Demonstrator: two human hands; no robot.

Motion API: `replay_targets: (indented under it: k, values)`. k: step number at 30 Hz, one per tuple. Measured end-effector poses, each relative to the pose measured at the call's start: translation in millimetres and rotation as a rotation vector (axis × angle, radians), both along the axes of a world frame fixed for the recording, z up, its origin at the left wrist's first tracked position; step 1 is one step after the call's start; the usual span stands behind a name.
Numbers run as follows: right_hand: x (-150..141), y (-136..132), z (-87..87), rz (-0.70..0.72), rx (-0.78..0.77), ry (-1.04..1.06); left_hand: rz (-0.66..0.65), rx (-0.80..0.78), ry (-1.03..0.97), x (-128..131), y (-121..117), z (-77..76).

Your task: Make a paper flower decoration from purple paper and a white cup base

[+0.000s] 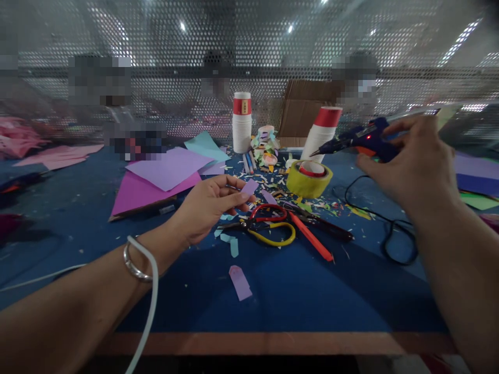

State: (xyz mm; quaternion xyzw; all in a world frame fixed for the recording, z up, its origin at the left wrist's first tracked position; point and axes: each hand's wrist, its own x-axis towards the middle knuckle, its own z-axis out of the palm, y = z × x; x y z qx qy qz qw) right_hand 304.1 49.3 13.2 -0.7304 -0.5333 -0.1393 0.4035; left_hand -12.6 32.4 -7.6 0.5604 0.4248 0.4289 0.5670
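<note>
Between the thumb and fingers of my left hand is a small purple paper piece, pinched above the table. My right hand grips a dark blue glue gun in the air, its nozzle pointing left and a red light showing on its body. Below my left hand lie scissors with one red and one yellow handle loop. Another purple paper strip rests near the table's front, and light blue paper scraps lie beside the scissors.
Paper cup stacks stand at the back, one tilted behind a yellow tape roll. An orange-red cutter lies by the scissors. Purple sheets are at left. A black cord curls at right; a white cable crosses my left forearm.
</note>
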Motion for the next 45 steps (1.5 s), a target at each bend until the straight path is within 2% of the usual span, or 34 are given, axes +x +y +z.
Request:
replay_targets:
  k: [5,8,13,19,35,45]
  values:
    - [-16,-7,-2.0,0.148,0.089,-0.015,-0.001,-0.047,-0.017,3,-2,1.6]
    - [-26,-12,-5.9,0.284,0.130,-0.033,0.004,-0.098,-0.017,5,-3,2.7]
    - [-40,-22,-10.1,0.411,0.117,-0.097,-0.014,-0.133,-0.009,7,-3,1.7]
    - [-50,-29,-9.6,0.435,0.053,-0.133,-0.052,-0.145,-0.004,6,-3,-2.4]
    - [-49,-28,-12.3,0.477,0.031,-0.175,-0.071,-0.183,-0.026,9,-4,-0.5]
    - [-52,-32,-8.3,0.532,0.000,-0.168,-0.061,-0.160,-0.020,8,-3,-2.7]
